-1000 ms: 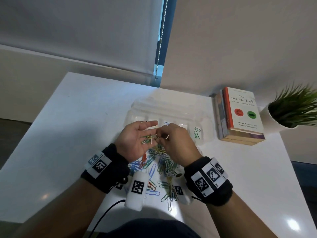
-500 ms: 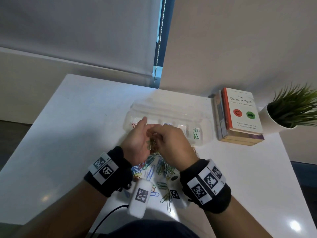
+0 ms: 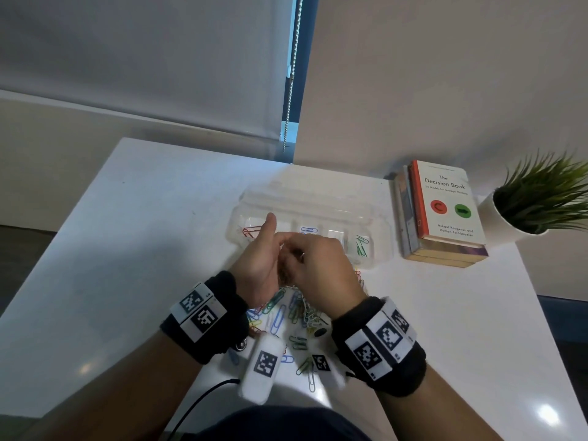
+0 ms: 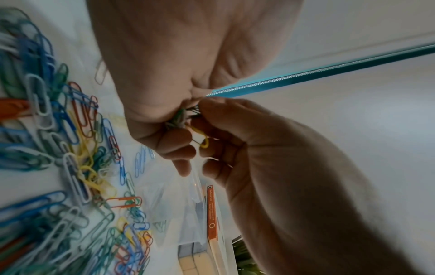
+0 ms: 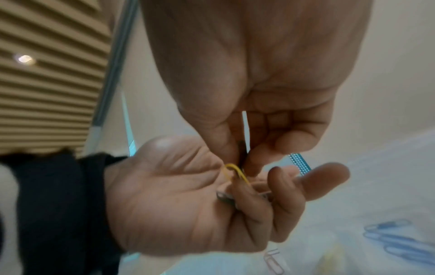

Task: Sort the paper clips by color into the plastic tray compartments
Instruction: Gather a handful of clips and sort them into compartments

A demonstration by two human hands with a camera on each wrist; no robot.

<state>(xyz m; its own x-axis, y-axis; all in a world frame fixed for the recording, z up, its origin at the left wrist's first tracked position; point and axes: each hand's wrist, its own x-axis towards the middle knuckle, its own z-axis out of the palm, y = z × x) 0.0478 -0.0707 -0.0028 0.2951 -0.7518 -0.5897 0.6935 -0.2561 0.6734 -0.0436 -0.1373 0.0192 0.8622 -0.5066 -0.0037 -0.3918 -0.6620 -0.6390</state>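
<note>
We see the left hand (image 3: 257,265) cupped palm-up, its curled fingers holding a small bunch of coloured wire paper clips (image 4: 181,119). The right hand (image 3: 321,272) meets it, thumb and forefinger pinching a yellow wire paper clip (image 5: 236,172) at that palm. The clear plastic compartment tray (image 3: 378,246) lies just beyond both hands on the white worktop (image 3: 143,249), the loose heap of mixed paper clips (image 3: 296,316) beneath the wrists.

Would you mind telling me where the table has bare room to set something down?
Bare: the table's left side, left of the plastic tray, and the near-right stretch below the books. Crowded: the paper clip pile under both hands.
</note>
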